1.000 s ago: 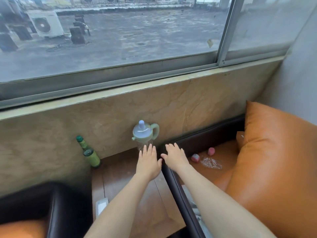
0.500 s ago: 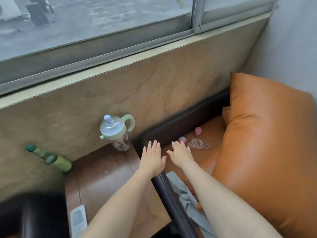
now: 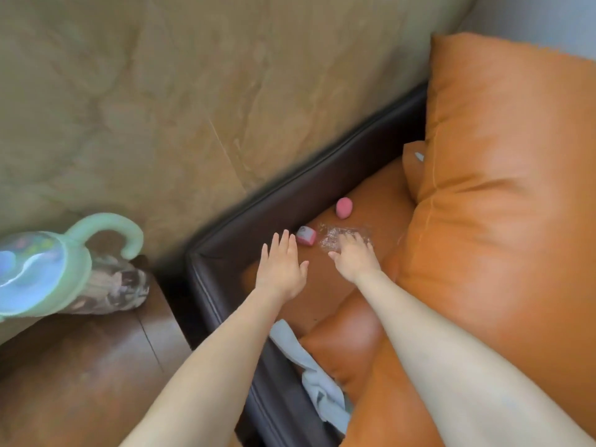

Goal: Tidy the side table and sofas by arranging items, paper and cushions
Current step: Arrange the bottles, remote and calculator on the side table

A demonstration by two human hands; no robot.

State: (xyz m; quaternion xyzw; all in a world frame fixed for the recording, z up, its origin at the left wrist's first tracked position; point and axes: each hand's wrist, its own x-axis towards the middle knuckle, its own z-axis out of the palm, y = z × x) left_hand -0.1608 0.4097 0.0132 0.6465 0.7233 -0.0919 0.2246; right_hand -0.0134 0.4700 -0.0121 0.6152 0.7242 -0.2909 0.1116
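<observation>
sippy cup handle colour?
Pale mint green; the sippy cup handle shows best in the head view, curving up beside the lid.

Soft daylight, motion blur throughout, wide-angle stretch at edges.

1. The brown wooden surface (image 3: 80,366) sits at the left, and a green sippy cup (image 3: 48,272) stands on it by the wall.
2. The orange sofa seat (image 3: 364,201) holds a pink egg shape (image 3: 344,208), a small pink and white thing (image 3: 305,235), clear crinkly plastic (image 3: 335,235), a pale blue cloth (image 3: 317,382) and a big orange cushion (image 3: 503,188).
</observation>
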